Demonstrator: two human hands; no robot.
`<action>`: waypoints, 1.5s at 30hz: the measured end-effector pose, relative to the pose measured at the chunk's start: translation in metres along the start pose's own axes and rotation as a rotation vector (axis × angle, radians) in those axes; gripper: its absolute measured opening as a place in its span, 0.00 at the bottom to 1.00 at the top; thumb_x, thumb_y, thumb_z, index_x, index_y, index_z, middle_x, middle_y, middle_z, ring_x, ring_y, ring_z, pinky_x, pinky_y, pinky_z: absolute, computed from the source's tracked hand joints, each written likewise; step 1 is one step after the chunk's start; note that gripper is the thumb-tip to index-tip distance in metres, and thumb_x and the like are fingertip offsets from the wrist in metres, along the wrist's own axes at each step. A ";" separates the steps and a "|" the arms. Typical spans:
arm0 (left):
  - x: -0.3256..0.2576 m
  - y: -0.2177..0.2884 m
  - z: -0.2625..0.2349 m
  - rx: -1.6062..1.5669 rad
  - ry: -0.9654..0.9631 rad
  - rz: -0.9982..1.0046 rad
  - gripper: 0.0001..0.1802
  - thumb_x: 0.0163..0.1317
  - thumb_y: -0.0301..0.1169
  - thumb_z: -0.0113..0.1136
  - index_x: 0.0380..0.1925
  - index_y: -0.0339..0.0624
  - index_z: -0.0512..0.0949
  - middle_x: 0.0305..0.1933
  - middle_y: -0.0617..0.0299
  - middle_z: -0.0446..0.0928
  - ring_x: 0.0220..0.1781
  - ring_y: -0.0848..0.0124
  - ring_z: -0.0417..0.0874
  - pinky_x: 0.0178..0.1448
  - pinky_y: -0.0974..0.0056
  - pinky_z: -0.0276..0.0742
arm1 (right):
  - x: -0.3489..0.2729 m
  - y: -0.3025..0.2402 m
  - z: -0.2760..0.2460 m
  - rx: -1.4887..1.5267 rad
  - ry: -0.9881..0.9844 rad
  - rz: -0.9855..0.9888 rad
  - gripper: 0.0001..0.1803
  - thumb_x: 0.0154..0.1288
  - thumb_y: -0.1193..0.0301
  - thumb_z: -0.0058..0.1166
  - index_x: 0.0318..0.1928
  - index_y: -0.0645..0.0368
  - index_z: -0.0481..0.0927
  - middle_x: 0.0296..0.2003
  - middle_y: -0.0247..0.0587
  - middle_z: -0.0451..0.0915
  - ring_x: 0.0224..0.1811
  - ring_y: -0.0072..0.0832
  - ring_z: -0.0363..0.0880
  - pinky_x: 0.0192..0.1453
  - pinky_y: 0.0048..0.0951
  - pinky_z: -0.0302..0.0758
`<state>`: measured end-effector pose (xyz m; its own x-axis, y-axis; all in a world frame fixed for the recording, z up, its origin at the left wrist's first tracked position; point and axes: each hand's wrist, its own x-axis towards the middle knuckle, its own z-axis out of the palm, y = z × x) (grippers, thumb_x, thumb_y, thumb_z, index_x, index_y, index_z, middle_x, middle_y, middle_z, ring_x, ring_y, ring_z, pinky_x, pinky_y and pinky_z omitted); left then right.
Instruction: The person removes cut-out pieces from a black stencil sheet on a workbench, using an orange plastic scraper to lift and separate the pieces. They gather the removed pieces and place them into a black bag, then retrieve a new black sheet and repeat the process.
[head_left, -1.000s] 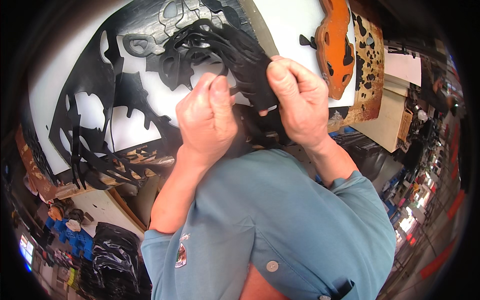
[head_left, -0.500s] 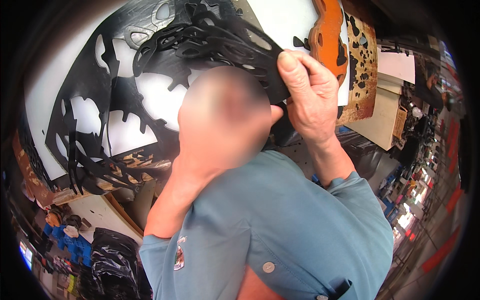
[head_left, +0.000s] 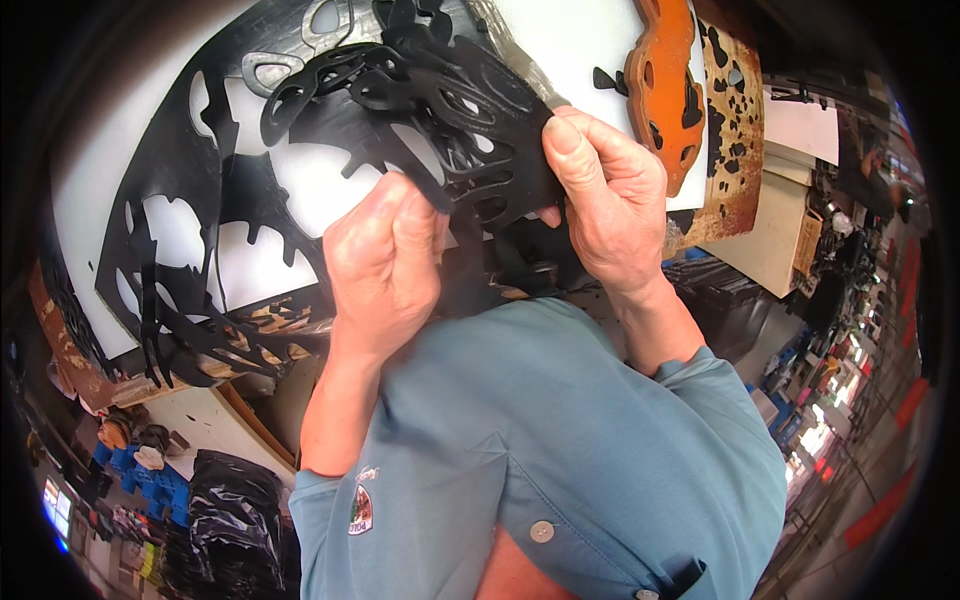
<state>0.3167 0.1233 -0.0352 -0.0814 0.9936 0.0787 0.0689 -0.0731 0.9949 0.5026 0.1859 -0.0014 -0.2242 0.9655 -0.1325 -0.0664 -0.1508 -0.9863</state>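
Left hand (head_left: 385,260) and right hand (head_left: 605,205) both pinch a black cutout (head_left: 440,110), held above the white desk (head_left: 590,35); orange sheet (head_left: 665,85) right of cutout.

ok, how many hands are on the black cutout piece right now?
2. Left hand grips the lower left edge of the black cutout piece; right hand pinches its right edge, thumb on top. No other hands visible.
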 end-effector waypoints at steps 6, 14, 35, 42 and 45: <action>-0.025 -0.010 -0.046 -0.034 0.286 -0.275 0.21 0.87 0.40 0.49 0.31 0.42 0.72 0.23 0.67 0.71 0.22 0.77 0.68 0.26 0.70 0.65 | 0.010 0.002 -0.040 -0.072 0.302 -0.008 0.15 0.84 0.63 0.57 0.41 0.61 0.85 0.26 0.26 0.77 0.24 0.14 0.76 0.22 0.19 0.69; -0.049 -0.007 -0.147 -0.033 0.525 -0.421 0.21 0.87 0.41 0.50 0.32 0.41 0.74 0.27 0.64 0.75 0.25 0.77 0.73 0.27 0.71 0.67 | 0.045 -0.056 -0.222 0.274 0.230 -0.323 0.15 0.87 0.64 0.50 0.56 0.63 0.81 0.46 0.42 0.86 0.37 0.25 0.78 0.34 0.27 0.71; -0.070 0.063 -0.070 -1.009 0.203 -0.273 0.41 0.87 0.59 0.34 0.76 0.32 0.68 0.74 0.44 0.77 0.76 0.55 0.78 0.81 0.51 0.69 | 0.011 -0.044 0.102 -0.852 -0.686 -1.219 0.10 0.58 0.70 0.61 0.34 0.66 0.83 0.31 0.41 0.75 0.35 0.33 0.77 0.35 0.28 0.79; -0.116 0.055 -0.080 -1.106 0.427 -0.614 0.21 0.85 0.38 0.50 0.64 0.33 0.77 0.64 0.55 0.82 0.65 0.66 0.81 0.71 0.56 0.76 | -0.027 -0.007 0.109 -0.867 -0.901 -1.056 0.09 0.57 0.70 0.61 0.33 0.64 0.82 0.33 0.41 0.74 0.36 0.32 0.76 0.36 0.29 0.77; -0.129 0.055 -0.083 -0.910 0.399 -0.677 0.18 0.84 0.34 0.51 0.63 0.32 0.77 0.62 0.56 0.81 0.62 0.68 0.82 0.68 0.58 0.78 | -0.036 0.001 0.113 -0.848 -0.921 -1.033 0.09 0.59 0.69 0.62 0.33 0.64 0.82 0.33 0.42 0.74 0.37 0.32 0.76 0.36 0.30 0.77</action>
<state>0.2489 -0.0157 0.0146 -0.1427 0.7693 -0.6228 -0.8211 0.2593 0.5085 0.4010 0.1273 0.0132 -0.9224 0.0813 0.3775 -0.0933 0.9018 -0.4220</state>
